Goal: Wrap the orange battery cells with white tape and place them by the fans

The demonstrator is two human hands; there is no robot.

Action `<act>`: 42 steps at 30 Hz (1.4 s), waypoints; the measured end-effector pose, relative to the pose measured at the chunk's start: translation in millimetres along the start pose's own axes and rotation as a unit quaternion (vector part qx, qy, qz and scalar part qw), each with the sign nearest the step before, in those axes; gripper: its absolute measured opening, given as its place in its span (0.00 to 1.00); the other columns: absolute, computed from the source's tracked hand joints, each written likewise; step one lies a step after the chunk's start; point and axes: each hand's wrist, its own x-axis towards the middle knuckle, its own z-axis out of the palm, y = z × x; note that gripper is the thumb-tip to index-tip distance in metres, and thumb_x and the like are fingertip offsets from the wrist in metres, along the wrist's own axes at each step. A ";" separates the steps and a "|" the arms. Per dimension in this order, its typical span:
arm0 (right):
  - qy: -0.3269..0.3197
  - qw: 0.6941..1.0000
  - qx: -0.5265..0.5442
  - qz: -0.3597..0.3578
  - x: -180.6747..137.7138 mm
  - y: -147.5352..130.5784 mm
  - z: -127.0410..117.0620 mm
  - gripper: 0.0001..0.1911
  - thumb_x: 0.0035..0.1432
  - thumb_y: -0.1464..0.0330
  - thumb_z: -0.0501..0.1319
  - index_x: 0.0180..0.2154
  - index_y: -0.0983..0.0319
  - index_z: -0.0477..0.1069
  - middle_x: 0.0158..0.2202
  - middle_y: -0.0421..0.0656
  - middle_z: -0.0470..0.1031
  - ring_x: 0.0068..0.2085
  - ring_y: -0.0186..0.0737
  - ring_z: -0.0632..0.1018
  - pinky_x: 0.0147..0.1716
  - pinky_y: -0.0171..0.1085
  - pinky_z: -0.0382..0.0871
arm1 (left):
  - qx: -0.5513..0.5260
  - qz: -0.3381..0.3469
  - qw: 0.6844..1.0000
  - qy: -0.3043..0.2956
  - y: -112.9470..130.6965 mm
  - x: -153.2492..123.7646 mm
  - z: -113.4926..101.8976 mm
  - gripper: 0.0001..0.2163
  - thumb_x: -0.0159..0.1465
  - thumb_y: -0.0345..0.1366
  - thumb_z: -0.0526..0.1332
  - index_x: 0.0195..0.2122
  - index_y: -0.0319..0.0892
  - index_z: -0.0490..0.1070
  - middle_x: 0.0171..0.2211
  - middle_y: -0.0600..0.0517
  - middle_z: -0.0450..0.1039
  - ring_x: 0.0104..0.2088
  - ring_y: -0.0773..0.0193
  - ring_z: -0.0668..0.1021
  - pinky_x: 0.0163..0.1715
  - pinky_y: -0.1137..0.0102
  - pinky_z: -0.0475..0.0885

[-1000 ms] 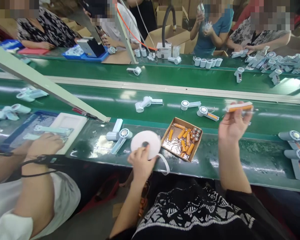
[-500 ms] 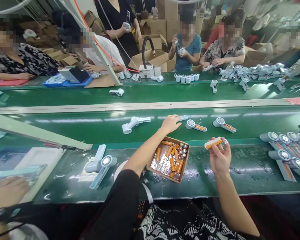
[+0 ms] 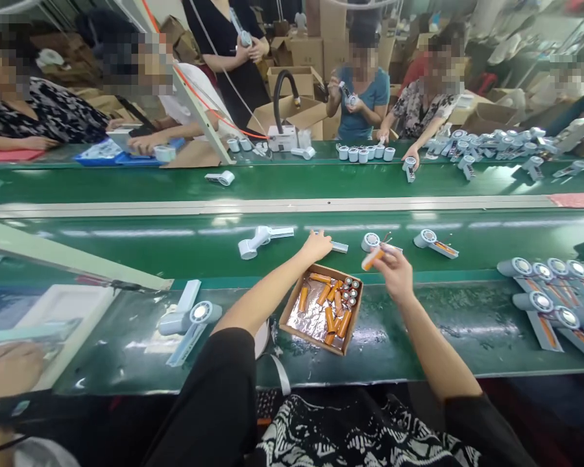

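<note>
My left hand (image 3: 317, 246) is closed over a pale part on the green belt, apparently a handheld fan; its head is hidden under my fingers and its light handle (image 3: 339, 248) sticks out to the right. Between the thumb and fingers of my right hand (image 3: 398, 271) is an orange battery (image 3: 372, 259) with a white side. Just behind that battery lies an opened fan (image 3: 370, 242) with loose wires, its handle partly covered by my hand. Below my hands stands a shallow cardboard box (image 3: 286, 327) holding several orange batteries (image 3: 343, 323).
Another wired fan (image 3: 425, 239) lies to the right, and a white fan (image 3: 260, 241) to the left. Several fans (image 3: 540, 301) cluster at the right edge. Two fan bodies (image 3: 194, 318) rest left of the box. Co-workers sit across the far belt (image 3: 282, 181).
My right hand has moved left with the battery, up to the nearer wired fan. My left hand has shifted left and the fan handle beside it now points slightly downward.
</note>
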 end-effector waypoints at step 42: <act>-0.125 0.925 -0.354 -0.059 143.7 63.0 -9.5 0.15 0.55 0.59 0.65 0.44 0.56 0.77 0.40 0.41 0.86 0.44 0.45 0.85 0.53 0.46 0.78 | -0.113 -0.034 0.993 0.026 25.0 33.1 -16.2 0.18 0.75 0.43 0.63 0.61 0.40 0.71 0.53 0.45 0.76 0.49 0.56 0.81 0.51 0.55 0.80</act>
